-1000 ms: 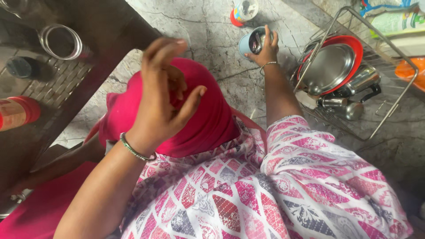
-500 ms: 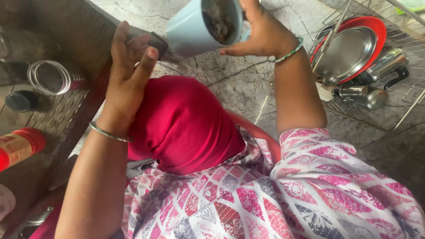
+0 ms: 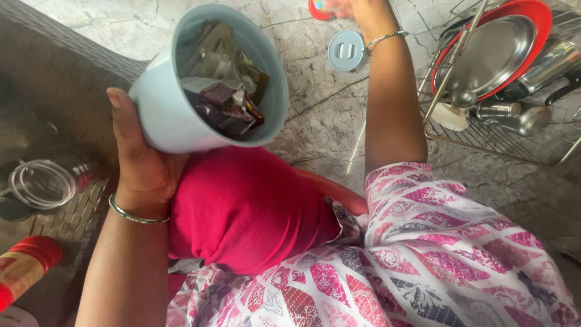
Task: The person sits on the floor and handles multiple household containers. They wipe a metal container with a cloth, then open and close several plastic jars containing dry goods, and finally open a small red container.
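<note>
Pale blue tub (image 3: pixel 175 109) of sachets, passed over from the right hand (image 3: pixel 357 9), is now sitting tilted in the left hand's (image 3: pixel 142 163) closed grip, while the right, its grip hidden, is reaching beyond the lid (image 3: pixel 346 50).

Home kitchen, seen from above. Upper right of the frame: wire dish rack (image 3: pixel 484 136) holding a steel plate (image 3: pixel 493 54), red plate (image 3: pixel 540 15) and steel cups on a marble counter (image 3: pixel 315 115). Lower left: red-capped bottle (image 3: pixel 24 266).
</note>
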